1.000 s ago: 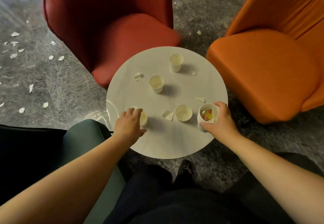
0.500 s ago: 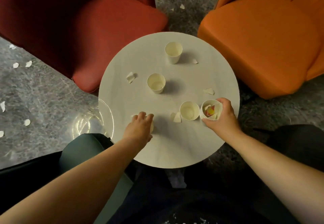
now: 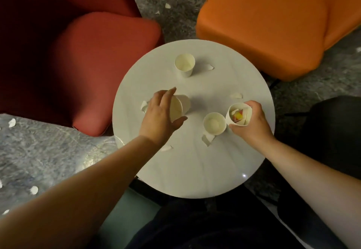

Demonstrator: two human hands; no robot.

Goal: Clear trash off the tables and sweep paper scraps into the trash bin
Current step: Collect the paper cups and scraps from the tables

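Under left hand, cup tilted rightward.

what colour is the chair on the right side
Orange chair, clearest in the head view.

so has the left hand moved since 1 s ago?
Yes. The left hand left the table's near edge for its middle, gripping a tilted paper cup.
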